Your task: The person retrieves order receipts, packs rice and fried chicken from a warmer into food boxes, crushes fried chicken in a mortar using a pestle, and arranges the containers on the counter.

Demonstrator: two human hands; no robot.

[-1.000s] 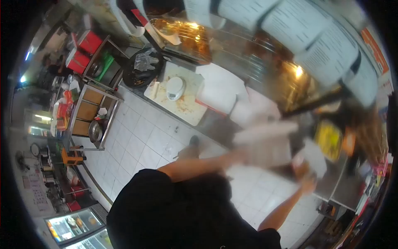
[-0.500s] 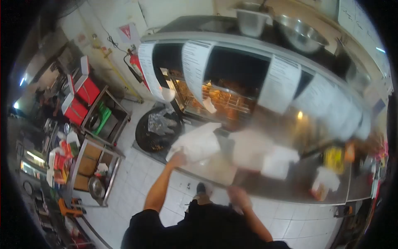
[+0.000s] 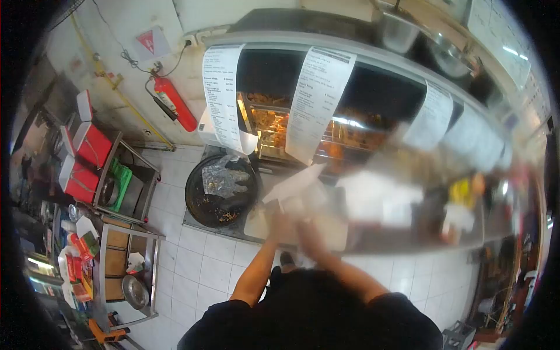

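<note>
head view: both hands have come together at the folded white card (image 3: pixel 303 195), above the pale board (image 3: pixel 332 234) on the counter (image 3: pixel 379 240). half a second ago the left hand (image 3: pixel 281 226) had it farther left, partly over the rim of the round dark pan (image 3: pixel 221 205), while the right hand (image 3: pixel 312 238) was well apart from it, nearer the body. now the card is just right of the pan, tilted, its upper flap sticking up, so it has both hands at it instead of one. the left hand grasps its near left edge; the right is at its near edge, too blurred to tell whether it is gripping or only touching.

the other white pieces (image 3: pixel 382 198) lie to the right on the counter, apart from the hands, and the white bag-like packet (image 3: pixel 458 219) is farther right, as it was. the crumpled clear plastic (image 3: pixel 219 178) remains in the pan. the scale that showed on the board one second ago cannot be made out now.
</note>
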